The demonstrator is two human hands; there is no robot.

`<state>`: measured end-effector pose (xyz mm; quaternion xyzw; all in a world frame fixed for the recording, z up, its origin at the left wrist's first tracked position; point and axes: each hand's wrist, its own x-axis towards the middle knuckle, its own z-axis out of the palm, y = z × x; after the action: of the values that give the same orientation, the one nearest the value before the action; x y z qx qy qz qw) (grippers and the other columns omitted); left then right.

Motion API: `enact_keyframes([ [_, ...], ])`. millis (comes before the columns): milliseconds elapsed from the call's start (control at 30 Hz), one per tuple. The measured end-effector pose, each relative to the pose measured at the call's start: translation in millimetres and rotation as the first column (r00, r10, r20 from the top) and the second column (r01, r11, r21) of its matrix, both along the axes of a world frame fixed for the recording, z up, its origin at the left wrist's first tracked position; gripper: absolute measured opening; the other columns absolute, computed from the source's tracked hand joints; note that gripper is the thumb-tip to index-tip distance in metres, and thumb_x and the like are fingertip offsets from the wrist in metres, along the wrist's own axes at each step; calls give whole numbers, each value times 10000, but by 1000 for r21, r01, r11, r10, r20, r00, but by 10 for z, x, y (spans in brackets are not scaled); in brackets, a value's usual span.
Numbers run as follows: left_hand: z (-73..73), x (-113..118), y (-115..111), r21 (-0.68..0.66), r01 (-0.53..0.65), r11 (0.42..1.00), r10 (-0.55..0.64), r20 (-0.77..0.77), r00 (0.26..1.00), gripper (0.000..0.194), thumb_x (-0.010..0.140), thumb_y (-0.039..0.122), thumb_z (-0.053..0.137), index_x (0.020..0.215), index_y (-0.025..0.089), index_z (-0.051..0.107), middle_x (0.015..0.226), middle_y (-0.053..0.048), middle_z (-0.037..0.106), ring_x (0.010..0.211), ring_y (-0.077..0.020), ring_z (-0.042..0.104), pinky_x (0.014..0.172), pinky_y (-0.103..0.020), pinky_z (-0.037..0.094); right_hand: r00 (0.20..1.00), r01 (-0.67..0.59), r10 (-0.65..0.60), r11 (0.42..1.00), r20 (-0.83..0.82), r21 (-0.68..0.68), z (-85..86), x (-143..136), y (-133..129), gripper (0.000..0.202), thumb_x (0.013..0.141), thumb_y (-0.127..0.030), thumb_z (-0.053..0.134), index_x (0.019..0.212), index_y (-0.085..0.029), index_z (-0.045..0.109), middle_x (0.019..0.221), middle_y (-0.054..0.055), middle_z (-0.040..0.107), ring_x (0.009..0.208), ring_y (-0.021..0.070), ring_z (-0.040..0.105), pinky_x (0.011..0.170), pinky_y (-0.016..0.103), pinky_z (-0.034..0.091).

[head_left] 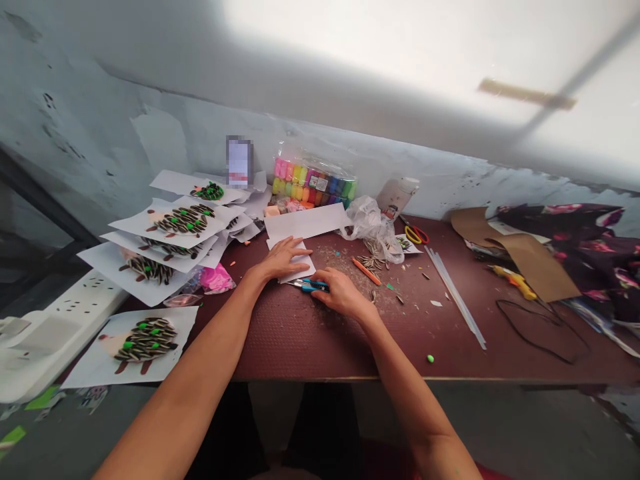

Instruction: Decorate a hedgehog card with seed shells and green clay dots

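Observation:
My left hand (pixel 284 259) lies flat with fingers stretched over a small folded piece of white paper (pixel 303 267), pressing it to the dark red table. In my right hand (pixel 340 291) is a blue utility knife (pixel 315 285), its blade end pointing left at the paper's near edge. Whether the blade is cutting into the paper I cannot tell. Just behind my left hand lies a long white paper strip (pixel 306 223). An orange pen-like tool (pixel 367 271) and loose striped sunflower seeds (pixel 376 257) are to the right of the paper.
Hedgehog pictures made with seeds (pixel 183 220) are stacked at left, above a power strip (pixel 60 327). Behind stand a phone (pixel 239 161), colored clay packs (pixel 315 183), a plastic bag (pixel 373 223) and a cup (pixel 399 197). Scissors (pixel 416 233), glue sticks (pixel 456 297) and a glue gun (pixel 515 281) lie right.

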<state>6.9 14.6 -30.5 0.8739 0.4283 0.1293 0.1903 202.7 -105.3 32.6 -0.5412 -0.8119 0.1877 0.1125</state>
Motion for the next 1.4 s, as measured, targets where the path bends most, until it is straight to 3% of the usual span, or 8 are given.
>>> enact_keyframes([
  [500, -7, -5, 21, -33, 4, 999, 1, 140, 990, 543, 841, 485, 638, 1356, 312, 633, 1594, -33, 405, 1497, -333, 288, 1220, -503, 229, 989, -74, 65, 995, -130, -62, 36, 82, 15, 197, 839, -159, 715, 1033, -175, 688, 989, 43, 684, 910, 183, 601, 817, 272, 402],
  [700, -87, -27, 92, 0, -8, 1000, 7, 376, 926, 581, 770, 135, 470, 1316, 209, 656, 1504, -52, 526, 1414, -228, 450, 1222, -423, 294, 975, 221, -222, 973, 11, 62, 47, 245, 55, 159, 901, -172, 623, 1053, -160, 669, 1037, 82, 687, 984, 206, 605, 862, 290, 414],
  [800, -93, -38, 99, 49, -7, 999, -14, 420, 908, 607, 713, 97, 474, 1273, 214, 675, 1441, -42, 588, 1406, -231, 460, 1225, -460, 291, 916, 345, -361, 931, 174, 115, 27, 245, 36, 174, 927, -223, 599, 1072, -150, 659, 1087, 124, 662, 1052, 236, 595, 893, 307, 416],
  [933, -28, -57, 104, 151, -51, 987, -22, 445, 895, 532, 732, 113, 494, 1207, 236, 698, 1413, -29, 609, 1404, -235, 456, 1208, -479, 323, 868, 381, -402, 916, 292, 129, 29, 198, -3, 200, 945, -265, 578, 1104, -163, 644, 1148, 139, 637, 1120, 255, 577, 918, 317, 418],
  [1033, 34, -93, 108, 197, -216, 956, 118, 416, 902, 501, 758, 128, 501, 1213, 222, 689, 1429, -51, 588, 1368, -253, 483, 1191, -473, 344, 857, 388, -407, 913, 315, 125, 33, 178, -19, 206, 960, -267, 555, 1111, -157, 641, 1151, 152, 635, 1126, 267, 576, 928, 334, 420],
  [1167, 78, -140, 68, 181, -454, 872, 413, 222, 883, 559, 792, 193, 553, 1348, 168, 604, 1441, -138, 556, 1349, -341, 472, 1148, -494, 358, 866, 369, -399, 917, 300, 153, -6, 190, -2, 197, 957, -251, 548, 1095, -152, 648, 1138, 184, 635, 1111, 297, 575, 911, 367, 427],
  [1267, 98, -138, 22, 142, -488, 861, 478, 101, 873, 561, 833, 259, 557, 1387, 176, 568, 1335, -154, 628, 1269, -372, 528, 1093, -509, 388, 872, 348, -388, 920, 298, 179, -48, 208, 21, 179, 945, -241, 553, 1060, -156, 661, 1085, 187, 644, 1057, 306, 585, 881, 379, 434],
  [1400, 139, -112, 5, 110, -506, 855, 498, 99, 862, 549, 813, 219, 561, 1360, 181, 597, 1242, -155, 665, 1200, -373, 577, 1044, -488, 423, 886, 334, -379, 922, 267, 197, -52, 207, 12, 182, 937, -222, 549, 1052, -156, 674, 1058, 188, 640, 1023, 307, 581, 887, 395, 431],
])
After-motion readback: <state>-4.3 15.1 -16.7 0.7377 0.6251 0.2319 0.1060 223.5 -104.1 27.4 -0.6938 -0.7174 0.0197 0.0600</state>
